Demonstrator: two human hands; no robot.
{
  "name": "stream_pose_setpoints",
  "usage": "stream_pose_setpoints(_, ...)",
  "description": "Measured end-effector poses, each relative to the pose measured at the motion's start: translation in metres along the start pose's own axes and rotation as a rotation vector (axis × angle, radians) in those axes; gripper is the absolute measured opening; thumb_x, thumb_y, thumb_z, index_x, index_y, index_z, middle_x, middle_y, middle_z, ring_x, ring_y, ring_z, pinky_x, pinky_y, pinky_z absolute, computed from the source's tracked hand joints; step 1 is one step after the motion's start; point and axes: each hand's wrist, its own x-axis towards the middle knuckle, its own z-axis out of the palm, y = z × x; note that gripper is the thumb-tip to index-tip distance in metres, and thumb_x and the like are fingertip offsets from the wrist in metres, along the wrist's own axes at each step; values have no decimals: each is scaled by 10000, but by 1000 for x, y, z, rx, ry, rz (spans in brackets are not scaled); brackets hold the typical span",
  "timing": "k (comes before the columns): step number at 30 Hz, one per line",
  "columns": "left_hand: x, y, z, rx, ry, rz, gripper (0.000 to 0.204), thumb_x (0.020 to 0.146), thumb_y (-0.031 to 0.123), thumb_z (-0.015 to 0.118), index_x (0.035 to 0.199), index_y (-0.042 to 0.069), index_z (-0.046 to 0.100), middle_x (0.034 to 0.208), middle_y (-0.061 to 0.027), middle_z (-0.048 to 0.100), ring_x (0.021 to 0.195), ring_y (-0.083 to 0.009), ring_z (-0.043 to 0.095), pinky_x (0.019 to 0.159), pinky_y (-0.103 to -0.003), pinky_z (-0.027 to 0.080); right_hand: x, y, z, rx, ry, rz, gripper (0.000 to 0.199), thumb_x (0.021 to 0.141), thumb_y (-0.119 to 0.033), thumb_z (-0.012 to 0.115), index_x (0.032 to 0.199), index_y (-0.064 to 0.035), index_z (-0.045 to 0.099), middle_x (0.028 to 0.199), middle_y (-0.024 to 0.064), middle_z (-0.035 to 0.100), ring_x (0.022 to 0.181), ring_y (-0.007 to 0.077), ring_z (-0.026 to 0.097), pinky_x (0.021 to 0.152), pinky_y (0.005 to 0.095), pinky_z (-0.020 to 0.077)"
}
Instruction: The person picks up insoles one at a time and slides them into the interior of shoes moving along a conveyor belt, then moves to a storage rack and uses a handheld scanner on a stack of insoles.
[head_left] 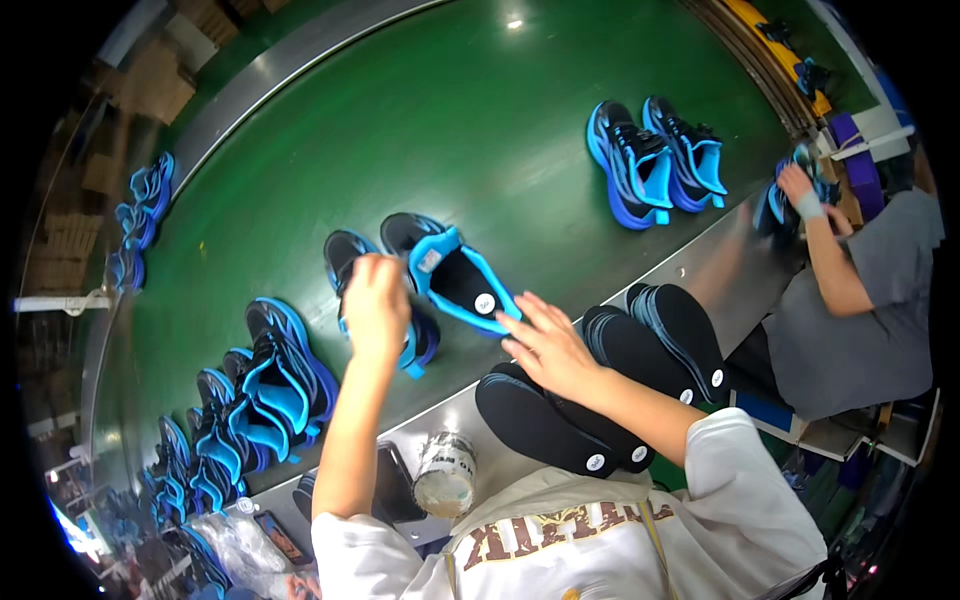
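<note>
In front of me on the green belt [480, 130] sit two black and blue sneakers. My left hand [378, 305] is closed over the left sneaker [424, 335] and covers much of it. Whatever its curled, slightly blurred fingers hold is hidden. The right sneaker [470, 280] lies tilted, its collar spread wide and a black insole with a round white sticker showing inside. At that sneaker's heel rim, my right hand [550, 345] has its fingers stretched out and apart, gripping nothing. Below my right forearm lie stacked black insoles [540, 420].
More black insoles [660, 340] rest on the metal ledge to the right. A white tape-wrapped cup [445, 475] stands near my body. Several sneakers [245, 400] line the belt at left; another pair [655, 160] stands far right. A co-worker [850, 300] handles a shoe at right.
</note>
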Motion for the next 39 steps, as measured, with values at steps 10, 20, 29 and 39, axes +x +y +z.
stream_pose_setpoints(10, -69, 69, -118, -831, -230, -709, 83, 829, 30, 561, 831, 35, 478, 870, -40, 539, 697, -66, 461, 621, -194, 391, -4, 273, -165, -619, 425, 883, 670, 717, -485, 579, 1302, -232, 371, 1313, 274, 284, 1185, 397, 358, 942, 512, 293)
stream_pose_setpoints(20, -202, 125, -88, -108, -317, -265, 281, 772, 12, 552, 1043, -10, 481, 873, -172, 525, 796, -330, 520, 698, -373, 413, 18, 238, -133, -137, 392, 634, 264, 754, -249, 630, 897, -29, 605, 865, 157, 623, 812, 293, 600, 724, 345, 457)
stream_pose_setpoints(29, -209, 128, -83, -44, -274, -123, 265, 641, 38, 575, 898, -19, 541, 955, -153, 526, 860, -313, 522, 750, -387, 420, 7, 85, -62, -181, 75, 156, 416, 805, -283, 559, 1191, -142, 497, 1313, 191, 338, 1223, 332, 320, 999, 557, 154)
stream_pose_setpoints(39, -175, 128, -87, -75, -112, -98, 259, 664, 104, 590, 902, 22, 527, 901, -131, 543, 846, -304, 491, 773, -394, 335, -146, -42, -48, -301, -298, 58, 581, 599, -427, 704, 1004, -56, 513, 999, 109, 465, 915, 248, 444, 816, 368, 328)
